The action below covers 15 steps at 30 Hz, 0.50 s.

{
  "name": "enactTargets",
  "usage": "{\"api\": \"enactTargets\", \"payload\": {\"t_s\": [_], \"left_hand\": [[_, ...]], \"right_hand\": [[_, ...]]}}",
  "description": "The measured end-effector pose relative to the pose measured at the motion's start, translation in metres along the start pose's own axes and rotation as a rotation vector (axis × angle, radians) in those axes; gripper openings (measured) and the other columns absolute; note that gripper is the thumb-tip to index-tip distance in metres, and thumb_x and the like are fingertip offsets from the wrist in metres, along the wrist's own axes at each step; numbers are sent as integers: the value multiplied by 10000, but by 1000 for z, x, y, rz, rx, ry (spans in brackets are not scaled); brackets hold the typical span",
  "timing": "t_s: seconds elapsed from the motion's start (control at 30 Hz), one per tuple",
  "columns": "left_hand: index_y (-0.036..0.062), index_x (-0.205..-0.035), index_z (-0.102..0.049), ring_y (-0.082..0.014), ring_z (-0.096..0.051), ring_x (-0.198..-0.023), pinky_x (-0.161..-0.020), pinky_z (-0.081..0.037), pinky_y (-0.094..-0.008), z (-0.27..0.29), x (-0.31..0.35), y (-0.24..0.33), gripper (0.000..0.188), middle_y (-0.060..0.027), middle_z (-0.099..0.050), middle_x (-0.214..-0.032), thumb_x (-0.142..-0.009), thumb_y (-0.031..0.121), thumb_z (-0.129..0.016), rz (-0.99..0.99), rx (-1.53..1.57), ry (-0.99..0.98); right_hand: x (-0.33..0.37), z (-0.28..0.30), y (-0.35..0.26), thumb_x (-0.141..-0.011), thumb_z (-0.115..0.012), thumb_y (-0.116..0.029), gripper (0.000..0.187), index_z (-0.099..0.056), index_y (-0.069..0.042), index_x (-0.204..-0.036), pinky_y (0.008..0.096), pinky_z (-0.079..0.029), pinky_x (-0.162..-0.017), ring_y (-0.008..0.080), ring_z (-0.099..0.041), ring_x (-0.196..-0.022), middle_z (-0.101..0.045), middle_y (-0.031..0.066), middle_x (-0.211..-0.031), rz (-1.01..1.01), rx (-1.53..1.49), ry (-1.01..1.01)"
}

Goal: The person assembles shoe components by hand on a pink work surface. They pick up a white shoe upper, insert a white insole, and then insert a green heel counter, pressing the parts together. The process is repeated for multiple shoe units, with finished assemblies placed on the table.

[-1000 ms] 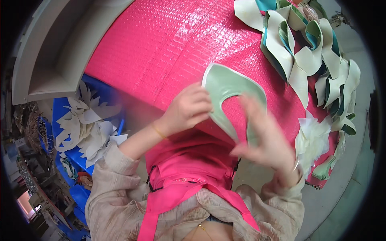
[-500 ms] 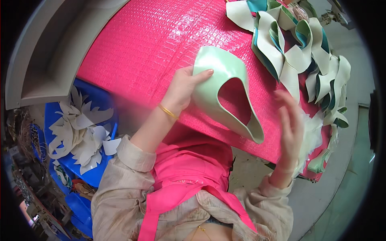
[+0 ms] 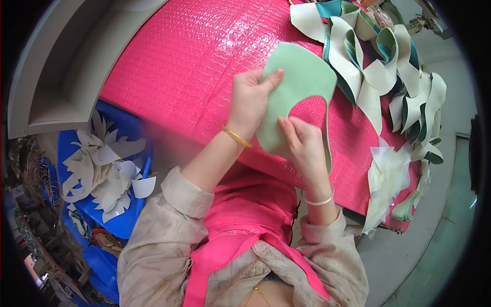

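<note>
A pale green shoe upper (image 3: pixel 303 69), smooth and curved around a large rounded opening, is held up over the pink table. My left hand (image 3: pixel 251 97) grips its left edge, thumb on the near face and fingers behind it. Lower down, my right hand (image 3: pixel 303 140) pinches the band beside the opening, its thumb and fingers closed on the material. Part of the piece's lower end is hidden behind the right hand.
Bright pink textured covering lies over the table (image 3: pixel 179 66). Several white, green and teal uppers (image 3: pixel 371 77) are heaped at the right. Thin whitish sheets (image 3: pixel 386 174) and folded green pieces (image 3: pixel 405 207) lie by the right edge. A blue bin (image 3: pixel 71 148) holds white scraps (image 3: pixel 110 179); a grey trough (image 3: pixel 61 71) stands far left.
My right hand has come in from the right and taken hold of the green upper. The left hand has raised it slightly right and turned it flatter toward me.
</note>
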<state>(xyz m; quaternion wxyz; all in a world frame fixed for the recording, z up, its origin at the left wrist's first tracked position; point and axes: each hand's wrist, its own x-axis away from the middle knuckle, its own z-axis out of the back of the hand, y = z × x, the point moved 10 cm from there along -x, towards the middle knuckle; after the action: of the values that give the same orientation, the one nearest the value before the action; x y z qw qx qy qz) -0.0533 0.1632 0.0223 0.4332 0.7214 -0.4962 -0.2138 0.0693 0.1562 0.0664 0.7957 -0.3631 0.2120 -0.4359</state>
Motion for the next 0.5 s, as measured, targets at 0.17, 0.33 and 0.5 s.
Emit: {"api": "enactTargets", "payload": {"t_s": [0.17, 0.33, 0.5], "left_hand": [[-40, -824, -651, -62, -565, -578, -525, -452, -198, -23, -9, -12, 183, -55, -646, -721, -821, 142, -632, 62, -128, -75], [-41, -818, -649, -87, -589, -583, -515, -467, -206, -39, -16, -6, 182, -77, -650, -719, -803, 140, -646, 100, -158, -157], [-26, -839, -640, -132, -617, -597, -557, -511, -242, -22, -34, -15, 163, -96, -652, -744, -805, 133, -635, 204, -39, -135]], "right_hand": [[44, 15, -2, -872, -527, -165, 214, -497, -12, -725, 412, -331, -450, 378, -474, -505, -446, 203, -560, -71, 128, 11], [90, 16, -3, -871, -525, -146, 170, -489, -22, -760, 435, -358, -429, 381, -513, -508, -471, 201, -545, -152, 178, -4], [122, 0, -20, -775, -601, -70, 353, -497, 17, -1100, 399, -450, -735, 342, -551, -921, -551, 227, -966, 86, 194, -83]]}}
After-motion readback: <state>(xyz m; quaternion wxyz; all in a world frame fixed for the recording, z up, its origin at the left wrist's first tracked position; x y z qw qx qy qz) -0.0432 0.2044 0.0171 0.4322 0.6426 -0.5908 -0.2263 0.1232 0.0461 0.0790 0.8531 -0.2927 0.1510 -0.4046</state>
